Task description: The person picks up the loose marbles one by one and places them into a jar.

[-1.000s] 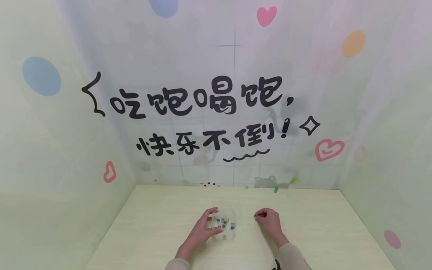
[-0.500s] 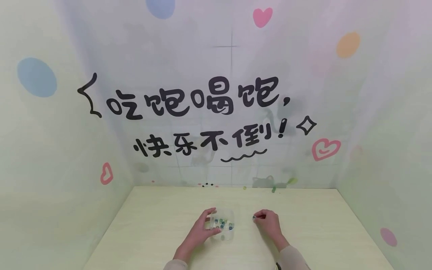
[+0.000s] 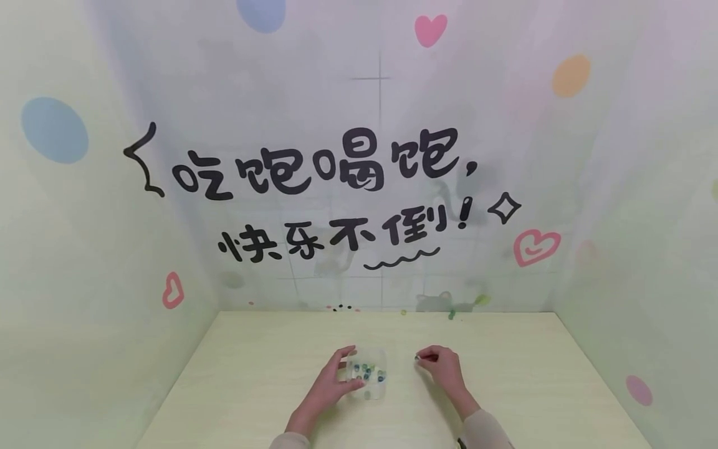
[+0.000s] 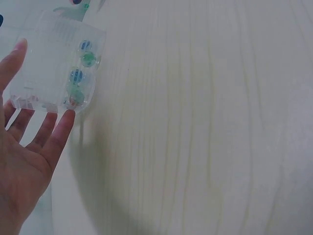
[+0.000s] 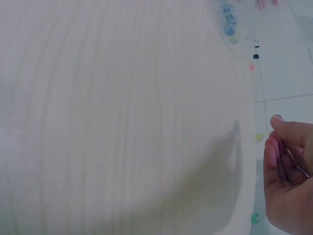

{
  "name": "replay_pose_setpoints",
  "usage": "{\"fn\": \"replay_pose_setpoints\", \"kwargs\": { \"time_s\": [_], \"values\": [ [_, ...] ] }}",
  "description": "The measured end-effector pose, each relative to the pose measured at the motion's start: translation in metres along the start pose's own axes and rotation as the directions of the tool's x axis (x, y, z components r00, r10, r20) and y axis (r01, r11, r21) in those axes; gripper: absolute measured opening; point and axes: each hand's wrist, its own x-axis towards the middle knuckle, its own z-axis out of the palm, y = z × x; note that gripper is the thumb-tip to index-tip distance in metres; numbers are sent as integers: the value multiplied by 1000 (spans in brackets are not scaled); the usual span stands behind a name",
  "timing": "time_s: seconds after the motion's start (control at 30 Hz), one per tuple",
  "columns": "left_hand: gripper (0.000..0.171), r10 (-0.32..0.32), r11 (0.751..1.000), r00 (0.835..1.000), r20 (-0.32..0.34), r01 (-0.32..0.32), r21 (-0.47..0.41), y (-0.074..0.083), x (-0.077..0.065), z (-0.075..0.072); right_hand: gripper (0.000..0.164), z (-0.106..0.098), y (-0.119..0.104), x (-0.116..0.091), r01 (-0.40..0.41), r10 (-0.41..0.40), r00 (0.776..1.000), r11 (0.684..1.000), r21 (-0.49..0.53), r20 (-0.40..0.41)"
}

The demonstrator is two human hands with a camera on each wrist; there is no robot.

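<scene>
A clear plastic container [image 3: 377, 388] stands on the light wooden table, with several blue and green glass marbles [image 3: 367, 373] on its bottom. My left hand [image 3: 331, 385] grips it from the left, thumb on the near side and fingers spread along the far side. In the left wrist view the marbles [image 4: 88, 58] show through the wall of the container [image 4: 46, 54]. To the right of the container, my right hand [image 3: 447, 368] pinches a small dark marble [image 3: 417, 358] between thumb and fingertips, just above the table. Its fingers cover most of that marble; only a dark edge shows in the right wrist view.
The pale table [image 3: 269, 349] has printed cloth walls on three sides. The back wall [image 3: 314, 280] carries black lettering, hearts and dots. Along the table's back edge lie printed green and grey shapes. A dark item [image 3: 461, 443] shows beside the right sleeve.
The head view has shifted slightly, so everything sits a little further left. My right fingertips have risen a touch with the marble. My left hand keeps its grip on the container.
</scene>
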Motion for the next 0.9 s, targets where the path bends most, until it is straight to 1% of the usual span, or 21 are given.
{"fn": "replay_pose_setpoints", "kwargs": {
  "time_s": [0.1,0.37,0.7,0.9],
  "values": [
    [77,-9,1000,1000,-3,9,-6,-1,0,0,8,1,-2,0,4,-4,1000,1000,21,5],
    [78,2,1000,1000,5,-2,-5,0,0,0,9,2,-17,-4,35,-37,999,997,68,28],
    [78,-15,1000,1000,-3,15,-22,1,-1,0,11,9,-38,-10,80,-85,995,994,80,60],
    [78,-22,999,1000,-4,22,-24,6,-3,0,12,12,-49,-13,108,-118,988,989,101,99]
  ]
}}
